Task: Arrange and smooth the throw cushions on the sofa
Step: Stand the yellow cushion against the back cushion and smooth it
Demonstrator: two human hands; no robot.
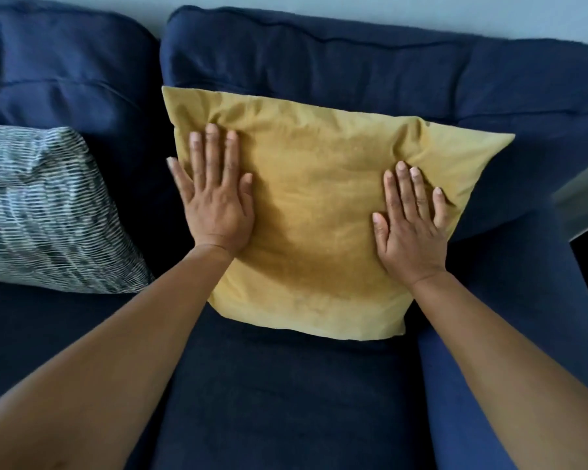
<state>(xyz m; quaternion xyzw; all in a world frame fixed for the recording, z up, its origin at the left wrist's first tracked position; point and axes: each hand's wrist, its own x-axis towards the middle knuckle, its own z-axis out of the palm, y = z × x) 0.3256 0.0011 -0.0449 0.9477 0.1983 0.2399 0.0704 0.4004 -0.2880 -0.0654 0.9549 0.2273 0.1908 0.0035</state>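
Note:
A mustard-yellow square cushion (313,212) leans against the back of the navy sofa (319,56) on the right-hand seat. My left hand (214,198) lies flat on its left side, fingers spread and pointing up. My right hand (411,222) presses flat on its right side, and the fabric wrinkles above its fingertips. Neither hand grips anything. A grey cushion with white broken stripes (45,212) leans on the left seat, apart from the yellow one.
The sofa's right armrest (510,351) runs under my right forearm. A pale wall (421,15) rises behind the sofa back. Dark seat cushion (286,401) stretches in front of the yellow cushion.

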